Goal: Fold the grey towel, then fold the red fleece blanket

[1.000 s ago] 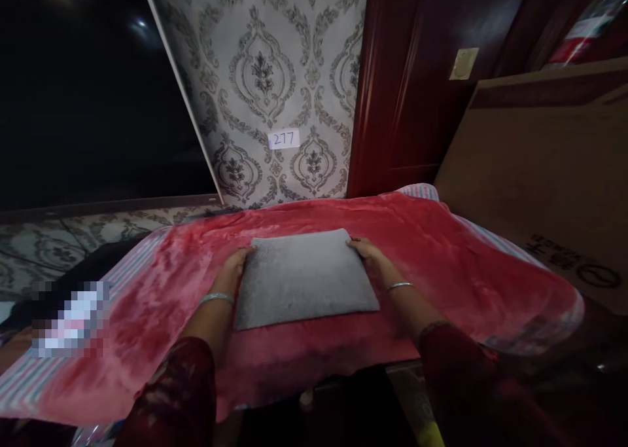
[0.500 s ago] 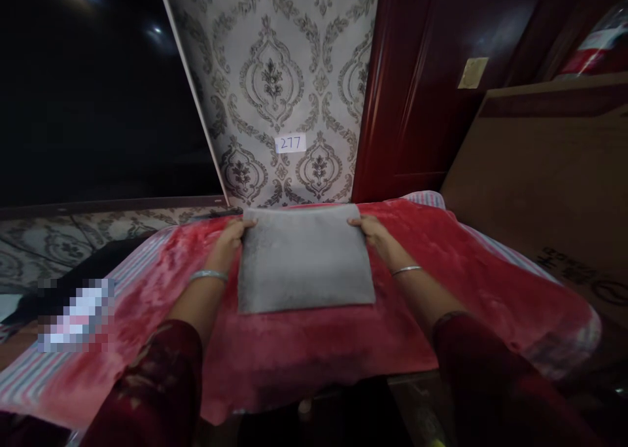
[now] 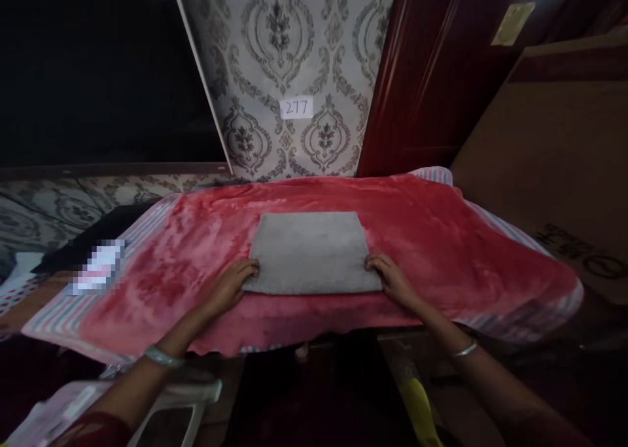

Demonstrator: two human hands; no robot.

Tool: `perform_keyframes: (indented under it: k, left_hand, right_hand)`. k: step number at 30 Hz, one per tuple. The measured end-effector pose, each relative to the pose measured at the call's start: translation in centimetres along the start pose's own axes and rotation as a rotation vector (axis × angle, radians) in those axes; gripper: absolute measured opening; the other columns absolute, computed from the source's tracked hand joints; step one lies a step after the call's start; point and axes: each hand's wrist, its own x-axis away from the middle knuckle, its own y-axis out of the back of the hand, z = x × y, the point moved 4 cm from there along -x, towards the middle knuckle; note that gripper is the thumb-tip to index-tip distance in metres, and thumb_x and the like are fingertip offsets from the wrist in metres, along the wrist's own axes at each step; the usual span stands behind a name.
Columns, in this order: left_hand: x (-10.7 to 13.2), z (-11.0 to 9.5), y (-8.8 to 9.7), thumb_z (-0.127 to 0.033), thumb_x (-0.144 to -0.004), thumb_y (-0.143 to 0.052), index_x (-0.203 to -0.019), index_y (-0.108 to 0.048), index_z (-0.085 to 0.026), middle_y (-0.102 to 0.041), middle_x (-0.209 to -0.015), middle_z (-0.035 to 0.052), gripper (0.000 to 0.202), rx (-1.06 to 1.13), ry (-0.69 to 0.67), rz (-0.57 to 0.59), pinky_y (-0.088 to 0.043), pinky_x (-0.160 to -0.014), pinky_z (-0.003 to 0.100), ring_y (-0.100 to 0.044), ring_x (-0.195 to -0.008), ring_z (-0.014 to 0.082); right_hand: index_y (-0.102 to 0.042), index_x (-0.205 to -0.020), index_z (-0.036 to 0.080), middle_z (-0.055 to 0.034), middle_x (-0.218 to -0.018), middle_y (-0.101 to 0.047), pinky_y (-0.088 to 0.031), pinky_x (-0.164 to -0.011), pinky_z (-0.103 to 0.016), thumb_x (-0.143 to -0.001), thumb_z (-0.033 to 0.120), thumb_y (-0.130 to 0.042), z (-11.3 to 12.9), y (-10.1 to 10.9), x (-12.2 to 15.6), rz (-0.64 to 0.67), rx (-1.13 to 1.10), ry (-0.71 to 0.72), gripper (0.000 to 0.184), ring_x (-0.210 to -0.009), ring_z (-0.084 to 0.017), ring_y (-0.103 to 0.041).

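The smooth gray rectangular cloth (image 3: pixel 311 254) lies flat between the left hand (image 3: pixel 234 283) and right hand (image 3: pixel 393 282), both pinching its side edges.

Room in what I, working remotely, am taking to be a home: ornate wallpaper (image 3: pixel 304 67) is lining the back, a wide screen (image 3: pixel 98 74) is filling the left, a plush blanket (image 3: pixel 426 250) is spreading below, and polished red panelling (image 3: pixel 417 87) is rising at right.
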Motion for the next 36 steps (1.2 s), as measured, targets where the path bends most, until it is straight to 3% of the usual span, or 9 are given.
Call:
perform_keyframes:
  k: [3,6,10,14,17,21,26,31,36]
  left_hand:
    - [2.5,2.0,-1.6,-0.016,-0.073,-0.046,-0.1,-0.073,-0.025,-0.07,-0.129,0.0083,0.039,0.025,-0.008,0.047,-0.045,-0.113,0.044,-0.061,-0.126,0.0234]
    - [1.3,3.1,-0.2,-0.019,-0.08,-0.041,-0.102,-0.075,-0.026,-0.073,-0.123,0.0049,0.04,0.043,0.078,-0.002,-0.049,-0.11,0.039,-0.065,-0.12,0.022]
    - [-4.6,1.0,0.0,-0.026,-0.089,-0.042,-0.133,-0.064,-0.023,-0.067,-0.136,0.0055,0.049,-0.146,0.178,-0.05,-0.044,-0.114,0.039,-0.058,-0.131,0.0239]
    - [-11.8,-3.2,-3.0,-0.027,-0.092,-0.046,-0.148,-0.049,-0.008,-0.046,-0.157,0.0177,0.059,-0.369,0.164,0.037,-0.03,-0.122,0.045,-0.039,-0.147,0.0302]
    - [-14.6,-4.5,-5.1,-0.029,-0.096,-0.043,-0.15,-0.046,-0.011,-0.038,-0.161,0.0193,0.058,-0.466,0.207,0.042,-0.023,-0.123,0.056,-0.03,-0.152,0.0338]
    - [-14.4,-3.4,-7.6,-0.039,-0.1,-0.041,-0.153,-0.046,-0.02,-0.037,-0.163,0.017,0.057,-0.487,0.232,0.108,-0.015,-0.121,0.067,-0.026,-0.153,0.0377]
    - [-13.4,-1.8,-9.1,-0.044,-0.101,-0.038,-0.155,-0.043,-0.025,-0.035,-0.164,0.0144,0.057,-0.517,0.235,0.125,-0.017,-0.121,0.065,-0.027,-0.153,0.0364]
    - [-13.8,-1.8,-8.9,-0.045,-0.101,-0.038,-0.155,-0.044,-0.026,-0.036,-0.163,0.0143,0.057,-0.51,0.234,0.122,-0.019,-0.12,0.065,-0.028,-0.152,0.0369]
    - [-13.8,-2.0,-8.8,-0.044,-0.101,-0.038,-0.154,-0.044,-0.025,-0.035,-0.164,0.0143,0.057,-0.497,0.239,0.127,-0.02,-0.12,0.067,-0.028,-0.152,0.0375]
  right_hand:
    - [-0.073,-0.095,0.025,-0.0083,-0.114,-0.072,-0.047,-0.104,-0.048,-0.072,0.012,-0.045,-1.4,-0.8,2.2,0.043,-0.017,-0.068,0.038,-0.114,-0.026,-0.063]
    - [-0.075,-0.104,0.024,-0.0071,-0.115,-0.074,-0.05,-0.103,-0.046,-0.079,0.015,-0.042,-1.3,0.1,1.2,0.055,0.009,-0.19,0.042,-0.112,-0.025,-0.066]
    - [-0.06,-0.141,0.018,-0.0099,-0.141,-0.062,-0.042,-0.114,-0.045,-0.089,0.023,-0.041,3.2,-1.1,-4.2,0.001,0.187,-0.217,0.056,-0.131,-0.027,-0.056]
    - [-0.036,-0.158,0.011,-0.0117,-0.163,-0.036,-0.027,-0.123,-0.047,-0.093,0.022,-0.04,9.4,-6.2,-11.3,0.159,0.31,-0.154,0.067,-0.151,-0.027,-0.031]
    - [-0.033,-0.16,0.016,-0.0102,-0.168,-0.024,-0.022,-0.122,-0.057,-0.098,0.026,-0.038,11.0,-9.2,-14.5,0.243,0.383,-0.195,0.063,-0.156,-0.029,-0.018]
    - [-0.038,-0.158,0.025,-0.0064,-0.167,-0.027,-0.017,-0.121,-0.062,-0.103,0.037,-0.037,9.5,-11.5,-14.5,0.257,0.428,-0.193,0.056,-0.155,-0.031,-0.019]
    - [-0.038,-0.158,0.025,-0.0073,-0.167,-0.03,-0.017,-0.122,-0.058,-0.103,0.043,-0.037,7.7,-12.5,-13.5,0.24,0.433,-0.193,0.058,-0.154,-0.031,-0.021]
    - [-0.038,-0.158,0.019,-0.0119,-0.166,-0.029,-0.016,-0.123,-0.052,-0.103,0.05,-0.036,4.9,-9.9,-13.7,0.243,0.482,-0.335,0.063,-0.154,-0.031,-0.022]
    - [-0.03,-0.161,0.018,-0.0119,-0.17,-0.016,-0.021,-0.121,-0.057,-0.104,0.052,-0.032,0.7,-6.4,-11.7,0.188,0.473,-0.56,0.067,-0.156,-0.032,-0.015]
